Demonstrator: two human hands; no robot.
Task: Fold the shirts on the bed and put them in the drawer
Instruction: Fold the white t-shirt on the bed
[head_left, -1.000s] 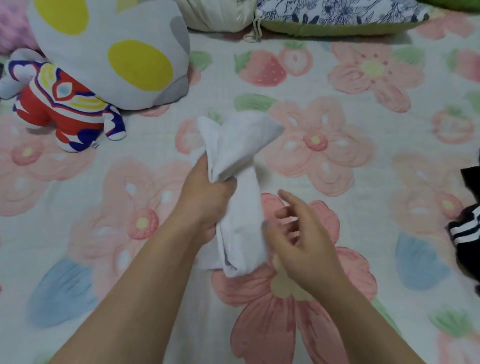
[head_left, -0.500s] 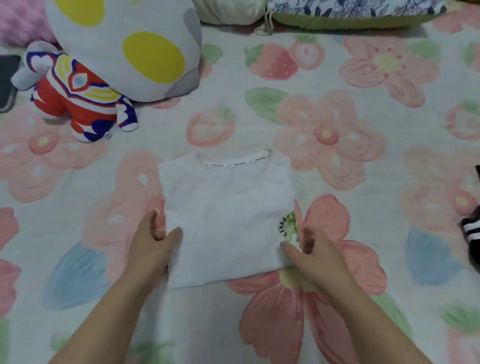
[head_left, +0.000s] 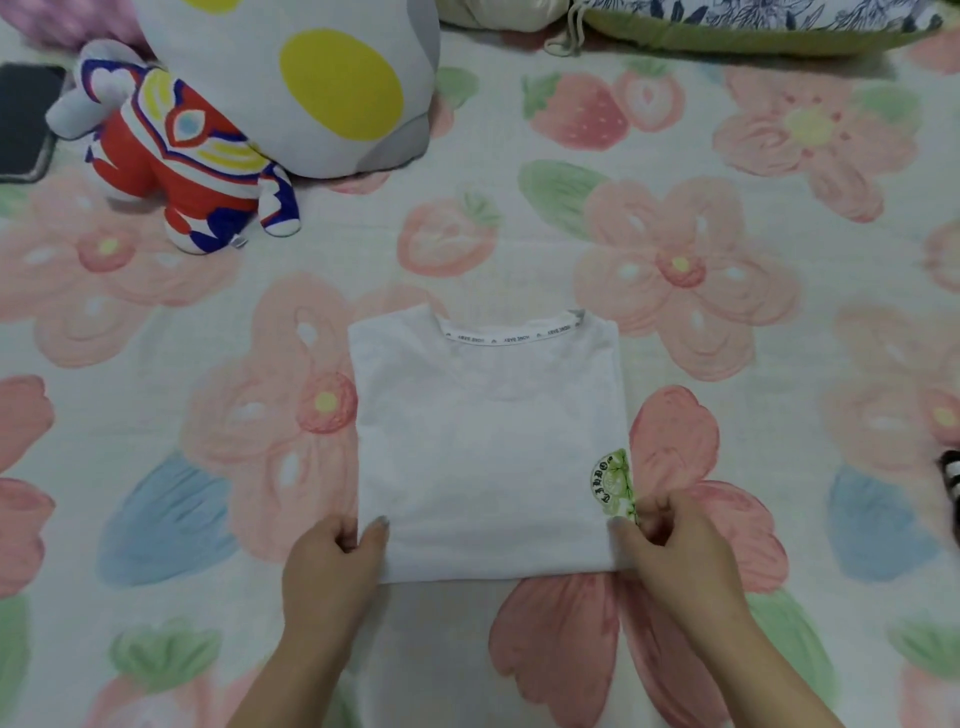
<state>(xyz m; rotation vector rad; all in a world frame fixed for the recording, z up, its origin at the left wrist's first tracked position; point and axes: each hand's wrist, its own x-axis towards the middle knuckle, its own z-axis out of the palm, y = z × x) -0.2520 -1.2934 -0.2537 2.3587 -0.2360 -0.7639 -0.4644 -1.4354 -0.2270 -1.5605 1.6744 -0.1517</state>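
A white shirt (head_left: 488, 447), folded into a neat rectangle, lies flat on a bed (head_left: 779, 364) covered in a sheet printed with pink flowers and strawberries. The collar faces away from the viewer, and a round green logo (head_left: 615, 483) sits at the shirt's right edge. The left hand (head_left: 330, 569) pinches the near left corner, thumb on top of the fabric and fingers curled beneath. The right hand (head_left: 675, 553) pinches the near right corner just below the logo (thumb on the cloth, fingers bent at the edge). Farther up the bed, to the left, rests a red, blue and white plush toy (head_left: 176, 156) with a large grey head. A black-and-white striped garment (head_left: 949, 470) peeks in at the right edge.
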